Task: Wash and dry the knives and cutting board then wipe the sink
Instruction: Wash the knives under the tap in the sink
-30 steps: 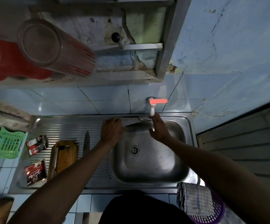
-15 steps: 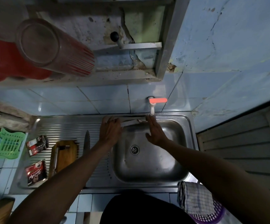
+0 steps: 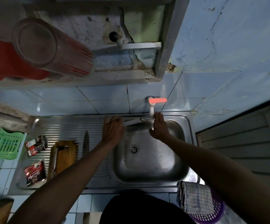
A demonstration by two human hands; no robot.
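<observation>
Right hand [image 3: 159, 126] has dropped off the tap [image 3: 152, 107], fingers now straight beside a knife [image 3: 131, 122] the left hand [image 3: 113, 129] grips at the sink's [image 3: 185, 143] back rim. Likely first wash; second knife [image 3: 86, 144] and cutting board [image 3: 64, 156] wait on the drainboard.

Your left hand [image 3: 113, 130] covers the handle of the knife [image 3: 131, 121] it holds. Your left forearm hides the handle of the knife on the drainboard [image 3: 86, 143]. The packets' [image 3: 34, 172] print is too blurred to read.
</observation>
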